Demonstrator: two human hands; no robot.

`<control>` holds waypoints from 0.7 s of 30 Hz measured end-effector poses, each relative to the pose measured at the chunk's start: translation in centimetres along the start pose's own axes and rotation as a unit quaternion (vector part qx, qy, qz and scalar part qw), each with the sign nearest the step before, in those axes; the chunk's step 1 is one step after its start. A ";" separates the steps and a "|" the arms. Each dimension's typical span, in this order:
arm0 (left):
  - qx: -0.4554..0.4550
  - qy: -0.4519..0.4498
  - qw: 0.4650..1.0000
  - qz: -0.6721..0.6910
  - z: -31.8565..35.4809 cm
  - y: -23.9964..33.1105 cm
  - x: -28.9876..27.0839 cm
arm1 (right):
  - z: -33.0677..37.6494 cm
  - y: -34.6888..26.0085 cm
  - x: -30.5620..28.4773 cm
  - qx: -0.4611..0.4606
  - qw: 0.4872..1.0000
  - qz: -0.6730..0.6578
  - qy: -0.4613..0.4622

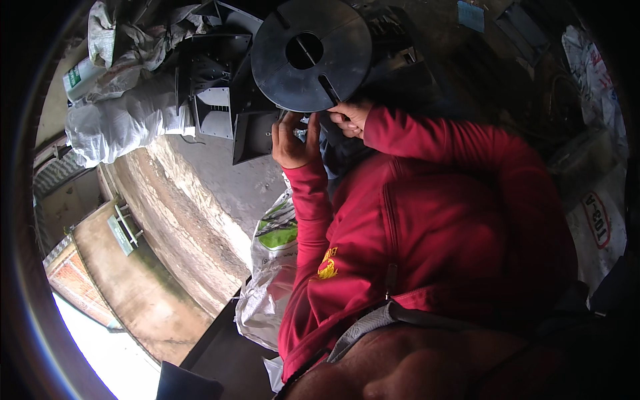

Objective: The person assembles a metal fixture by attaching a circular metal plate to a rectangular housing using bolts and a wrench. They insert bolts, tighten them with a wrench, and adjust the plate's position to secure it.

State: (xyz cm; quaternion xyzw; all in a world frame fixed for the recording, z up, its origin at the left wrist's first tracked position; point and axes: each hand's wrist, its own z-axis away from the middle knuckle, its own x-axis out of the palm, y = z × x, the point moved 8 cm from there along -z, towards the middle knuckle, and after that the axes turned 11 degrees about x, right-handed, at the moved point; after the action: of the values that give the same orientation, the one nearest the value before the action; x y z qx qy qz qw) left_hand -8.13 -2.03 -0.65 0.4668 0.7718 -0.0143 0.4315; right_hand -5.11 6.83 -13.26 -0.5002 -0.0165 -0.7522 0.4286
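Observation:
A large black disc (273,63) with a round centre hole and narrow slots is at the top middle, in front of my hands. My right hand (351,119) is closed, its fingers curled and its thumb side against the disc's near edge beside a slot. Just to the left, my left hand (295,141) is raised with bent fingers under the same edge, the thumb and fingertips coming together in a pinch. What they pinch is hidden. Something small and shiny shows between the two hands, too small to name. Both forearms are in red sleeves.
Black metal housings (255,135) stand left of the disc, close to my left hand. White wrapped bundles (120,123) lie farther left. A white printed sack (267,293) is beside my left arm. More dark parts and a pale sack (603,220) are at right.

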 end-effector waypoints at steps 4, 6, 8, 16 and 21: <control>-0.043 -0.043 0.998 -0.021 1.1 -0.9 0.6 | -0.2 0.7 -0.3 -0.002 1.000 -0.005 -0.012; -0.005 -0.041 0.999 0.003 1.1 -1.2 1.1 | -0.1 0.4 -0.1 -0.013 1.000 -0.009 -0.024; 0.002 -0.018 1.000 -0.005 1.1 -1.3 1.0 | 0.4 -0.2 0.3 0.003 1.000 -0.018 -0.009; -0.021 -0.028 0.999 -0.022 1.5 -1.3 0.8 | 0.4 -0.1 0.4 0.000 0.999 -0.020 -0.025; 0.016 0.031 0.999 0.005 0.8 -0.1 -0.1 | 0.7 -0.3 0.5 0.008 0.999 -0.042 -0.008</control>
State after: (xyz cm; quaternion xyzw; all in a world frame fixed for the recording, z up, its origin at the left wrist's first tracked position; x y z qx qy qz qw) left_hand -7.65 -2.48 -1.06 0.4782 0.7818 -0.0103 0.4000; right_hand -4.88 7.06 -12.44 -0.5016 -0.0472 -0.7652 0.4007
